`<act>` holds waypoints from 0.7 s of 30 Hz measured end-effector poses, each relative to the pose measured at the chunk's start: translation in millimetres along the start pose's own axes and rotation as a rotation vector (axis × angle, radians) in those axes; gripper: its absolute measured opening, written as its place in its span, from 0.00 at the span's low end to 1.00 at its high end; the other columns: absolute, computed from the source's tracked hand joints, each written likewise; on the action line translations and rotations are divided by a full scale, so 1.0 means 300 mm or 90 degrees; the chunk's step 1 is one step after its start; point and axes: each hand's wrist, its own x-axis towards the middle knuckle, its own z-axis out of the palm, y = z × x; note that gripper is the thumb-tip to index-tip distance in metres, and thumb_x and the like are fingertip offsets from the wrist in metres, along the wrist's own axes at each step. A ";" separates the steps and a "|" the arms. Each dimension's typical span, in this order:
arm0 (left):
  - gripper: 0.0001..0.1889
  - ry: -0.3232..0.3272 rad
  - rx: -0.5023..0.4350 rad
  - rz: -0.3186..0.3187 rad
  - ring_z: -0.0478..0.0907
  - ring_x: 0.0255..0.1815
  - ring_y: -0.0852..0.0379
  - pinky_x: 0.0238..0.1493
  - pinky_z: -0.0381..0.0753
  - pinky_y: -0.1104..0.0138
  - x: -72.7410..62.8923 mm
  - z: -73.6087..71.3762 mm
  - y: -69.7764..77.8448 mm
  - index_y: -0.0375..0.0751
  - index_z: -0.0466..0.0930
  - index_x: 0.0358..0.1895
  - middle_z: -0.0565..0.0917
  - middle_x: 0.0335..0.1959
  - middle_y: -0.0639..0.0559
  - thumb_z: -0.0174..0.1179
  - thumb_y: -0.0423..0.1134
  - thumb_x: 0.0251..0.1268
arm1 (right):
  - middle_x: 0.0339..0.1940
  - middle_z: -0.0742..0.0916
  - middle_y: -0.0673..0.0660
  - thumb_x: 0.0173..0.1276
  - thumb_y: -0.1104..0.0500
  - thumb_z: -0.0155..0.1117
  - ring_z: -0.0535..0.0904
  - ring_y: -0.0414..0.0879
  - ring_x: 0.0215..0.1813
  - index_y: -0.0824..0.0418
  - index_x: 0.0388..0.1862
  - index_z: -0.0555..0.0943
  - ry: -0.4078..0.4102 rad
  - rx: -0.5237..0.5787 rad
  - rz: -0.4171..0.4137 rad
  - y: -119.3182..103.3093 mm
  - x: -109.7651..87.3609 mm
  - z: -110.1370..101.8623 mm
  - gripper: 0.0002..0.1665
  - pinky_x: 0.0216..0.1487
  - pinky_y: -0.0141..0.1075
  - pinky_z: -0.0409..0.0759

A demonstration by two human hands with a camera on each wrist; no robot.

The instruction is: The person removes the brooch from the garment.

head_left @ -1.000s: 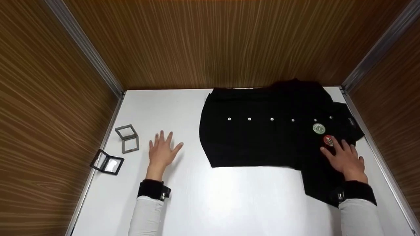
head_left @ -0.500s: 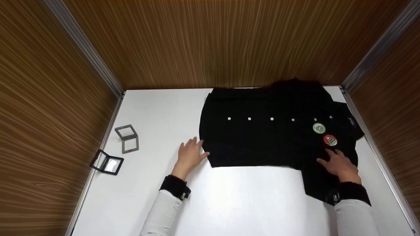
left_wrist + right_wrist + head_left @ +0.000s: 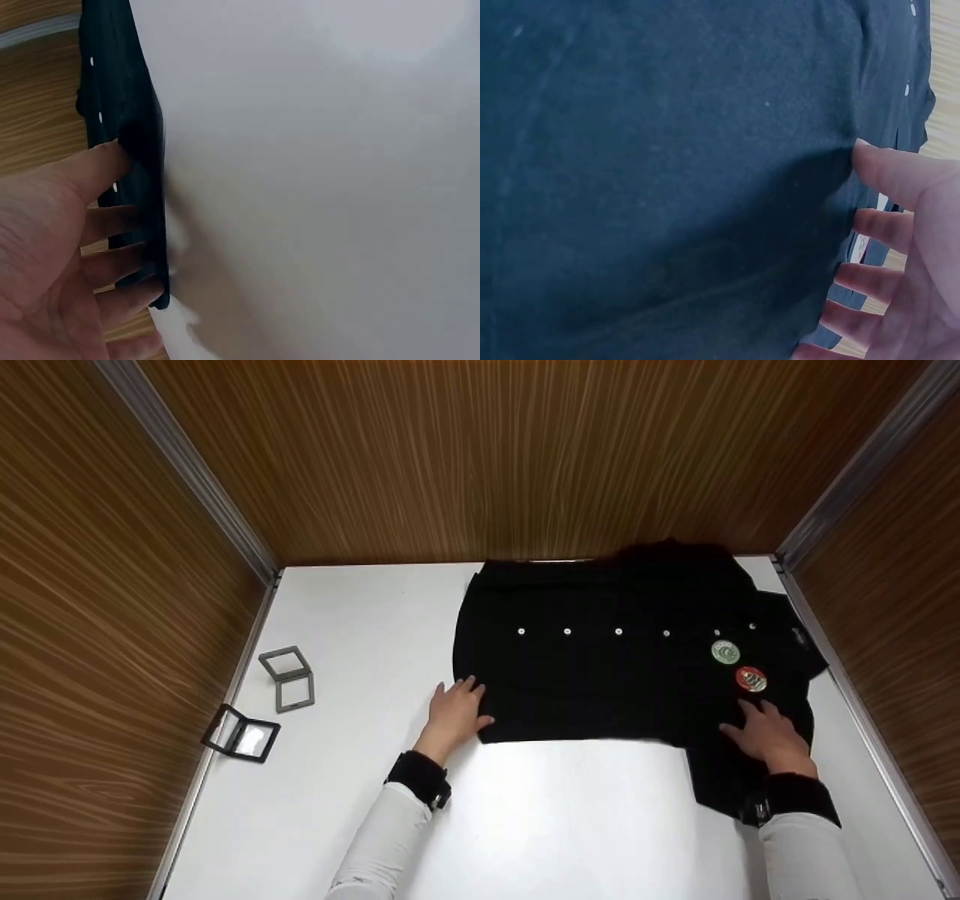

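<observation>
Head: black shirt (image 3: 585, 682) beneath fingers (image 3: 748, 710)

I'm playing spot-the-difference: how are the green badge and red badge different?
Colour: the green badge is pale green; the red badge is bright red.
Picture: the red badge shows a tree-like shape; the green badge's design is too small to read.
Place: the green badge is closer to the shirt buttons; the red badge is closer to the right hand.
Both are round and look alike in size.
</observation>
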 end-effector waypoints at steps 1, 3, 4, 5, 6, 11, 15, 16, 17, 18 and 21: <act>0.37 -0.004 0.006 0.000 0.64 0.71 0.45 0.71 0.57 0.45 -0.001 -0.004 -0.004 0.42 0.71 0.69 0.67 0.72 0.43 0.60 0.61 0.64 | 0.68 0.50 0.86 0.75 0.39 0.50 0.50 0.86 0.64 0.77 0.73 0.51 -0.002 0.000 -0.001 -0.004 0.000 0.000 0.49 0.57 0.75 0.60; 0.37 -0.009 0.021 -0.002 0.65 0.70 0.45 0.72 0.56 0.47 -0.005 -0.015 -0.014 0.39 0.72 0.68 0.68 0.71 0.43 0.60 0.62 0.64 | 0.68 0.50 0.86 0.75 0.40 0.51 0.49 0.86 0.64 0.77 0.73 0.51 -0.003 -0.001 -0.005 -0.014 0.003 0.002 0.48 0.58 0.75 0.59; 0.37 -0.014 0.027 -0.004 0.65 0.70 0.45 0.72 0.56 0.47 -0.007 -0.020 -0.019 0.38 0.72 0.68 0.69 0.70 0.43 0.59 0.62 0.64 | 0.68 0.50 0.86 0.75 0.41 0.51 0.49 0.86 0.64 0.77 0.73 0.51 -0.004 -0.002 -0.007 -0.019 0.006 0.003 0.48 0.58 0.75 0.58; 0.38 -0.018 0.033 -0.008 0.66 0.70 0.46 0.72 0.56 0.47 -0.011 -0.024 -0.025 0.37 0.72 0.67 0.69 0.70 0.43 0.59 0.63 0.64 | 0.68 0.50 0.86 0.75 0.41 0.51 0.49 0.85 0.64 0.77 0.74 0.51 -0.004 -0.003 -0.011 -0.026 0.008 0.005 0.47 0.59 0.75 0.58; 0.38 -0.021 0.036 -0.012 0.66 0.70 0.46 0.72 0.56 0.47 -0.014 -0.028 -0.031 0.37 0.72 0.67 0.70 0.70 0.43 0.58 0.63 0.64 | 0.68 0.50 0.86 0.75 0.42 0.51 0.49 0.85 0.64 0.77 0.73 0.51 -0.004 -0.003 -0.014 -0.033 0.011 0.007 0.47 0.59 0.75 0.58; 0.38 -0.020 0.030 -0.024 0.68 0.69 0.44 0.71 0.56 0.45 -0.032 -0.036 -0.073 0.35 0.73 0.66 0.71 0.68 0.41 0.56 0.63 0.65 | 0.68 0.51 0.86 0.75 0.43 0.53 0.50 0.85 0.64 0.76 0.73 0.53 0.001 -0.019 -0.029 -0.075 0.023 0.023 0.46 0.59 0.74 0.59; 0.35 -0.005 0.017 -0.041 0.72 0.64 0.42 0.69 0.59 0.44 -0.042 -0.038 -0.112 0.35 0.76 0.63 0.74 0.66 0.41 0.56 0.61 0.67 | 0.68 0.53 0.85 0.75 0.44 0.53 0.52 0.85 0.64 0.76 0.73 0.53 -0.005 -0.046 -0.043 -0.111 0.028 0.033 0.46 0.59 0.72 0.61; 0.34 -0.003 0.010 -0.049 0.74 0.63 0.41 0.69 0.60 0.43 -0.046 -0.038 -0.122 0.34 0.76 0.63 0.74 0.65 0.40 0.56 0.61 0.67 | 0.68 0.53 0.85 0.75 0.44 0.54 0.52 0.85 0.64 0.76 0.74 0.53 -0.008 -0.053 -0.048 -0.122 0.030 0.036 0.46 0.59 0.72 0.62; 0.33 0.000 0.005 -0.056 0.75 0.61 0.40 0.68 0.61 0.43 -0.050 -0.038 -0.134 0.34 0.77 0.62 0.75 0.64 0.40 0.56 0.60 0.68 | 0.68 0.54 0.85 0.74 0.44 0.54 0.53 0.84 0.63 0.76 0.74 0.54 -0.009 -0.060 -0.053 -0.134 0.031 0.039 0.46 0.59 0.71 0.62; 0.32 0.003 -0.002 -0.063 0.77 0.59 0.39 0.68 0.61 0.43 -0.054 -0.037 -0.146 0.34 0.77 0.61 0.76 0.63 0.39 0.56 0.59 0.68 | 0.68 0.54 0.85 0.74 0.44 0.54 0.53 0.84 0.63 0.76 0.74 0.54 -0.011 -0.067 -0.058 -0.145 0.033 0.043 0.45 0.59 0.71 0.62; 0.31 0.013 -0.021 -0.081 0.79 0.54 0.35 0.67 0.62 0.41 -0.069 -0.038 -0.184 0.32 0.78 0.60 0.77 0.61 0.37 0.56 0.58 0.69 | 0.67 0.56 0.85 0.74 0.44 0.56 0.55 0.84 0.63 0.75 0.73 0.56 -0.002 -0.086 -0.079 -0.180 0.039 0.057 0.45 0.58 0.70 0.64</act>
